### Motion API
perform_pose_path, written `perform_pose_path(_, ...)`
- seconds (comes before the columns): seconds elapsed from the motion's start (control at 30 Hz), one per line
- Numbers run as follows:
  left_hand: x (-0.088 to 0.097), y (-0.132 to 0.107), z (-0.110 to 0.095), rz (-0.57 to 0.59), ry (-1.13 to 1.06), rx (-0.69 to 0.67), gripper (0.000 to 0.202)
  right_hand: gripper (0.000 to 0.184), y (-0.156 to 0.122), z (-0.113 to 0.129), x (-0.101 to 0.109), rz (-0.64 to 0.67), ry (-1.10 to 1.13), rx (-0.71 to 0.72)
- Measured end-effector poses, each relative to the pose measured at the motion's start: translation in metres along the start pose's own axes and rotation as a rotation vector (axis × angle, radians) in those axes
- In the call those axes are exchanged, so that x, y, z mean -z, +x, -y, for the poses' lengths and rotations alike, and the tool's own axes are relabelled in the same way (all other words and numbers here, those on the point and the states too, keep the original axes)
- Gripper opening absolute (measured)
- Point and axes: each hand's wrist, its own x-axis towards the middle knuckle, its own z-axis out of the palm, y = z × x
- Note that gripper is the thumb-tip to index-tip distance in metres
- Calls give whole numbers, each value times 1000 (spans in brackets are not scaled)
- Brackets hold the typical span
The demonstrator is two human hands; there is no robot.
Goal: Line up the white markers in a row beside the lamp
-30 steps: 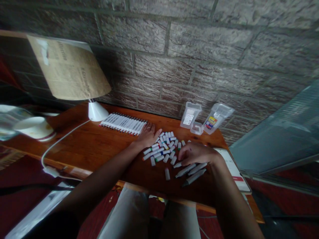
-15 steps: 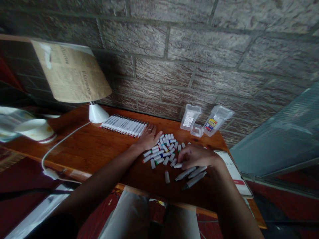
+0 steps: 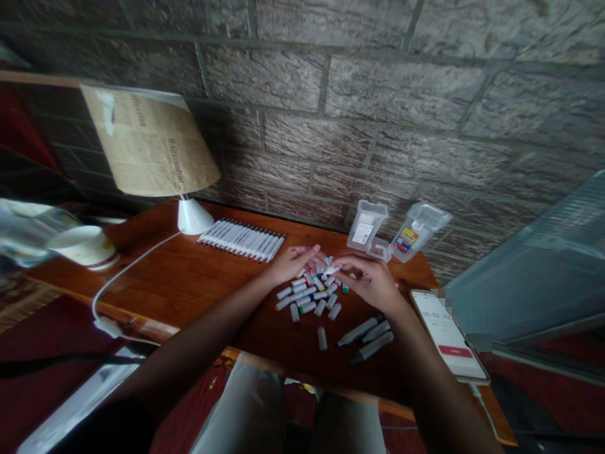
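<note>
My right hand [image 3: 371, 277] pinches a white marker [image 3: 332, 269] between thumb and fingers, above a pile of marker caps. The hand hides part of the marker. Close by on the left, my left hand [image 3: 297, 263] is open, its thumb raised and its fingers reaching toward the marker. Below both hands lie several white marker caps [image 3: 307, 291] with coloured ends, jumbled together. One cap [image 3: 322, 338] stands apart nearer the table edge. Several uncapped markers [image 3: 378, 345] lie loose beneath my right wrist.
A neat row of capped markers [image 3: 241, 239] lies by the lamp [image 3: 193, 217]. Two clear plastic boxes [image 3: 367, 227] stand near the brick wall. A phone [image 3: 449, 337] lies at the right edge of the wooden table [image 3: 189, 287]. A paper cup [image 3: 85, 246] stands far left.
My right hand has risen from the table with a marker and moved up toward the pile. My left hand has lifted off the table beside the row and turned toward my right hand.
</note>
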Motion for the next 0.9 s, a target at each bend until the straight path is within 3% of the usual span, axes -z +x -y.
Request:
perform_pose_path(0.13,0,-3,-5,56,-229,59,57,21,2,2,-8,20,-49,162)
perform_pose_path(0.47,9,-5,-4,32,-440,181,53,26,3,3,-23,26,-45,226)
perform_pose_path(0.63,12,-7,-7,63,-477,252,42,39,1,0,-24,60,-45,210)
perform_pose_path(0.9,15,-5,-7,15,-398,194,45,47,0,3,-20,64,-45,179)
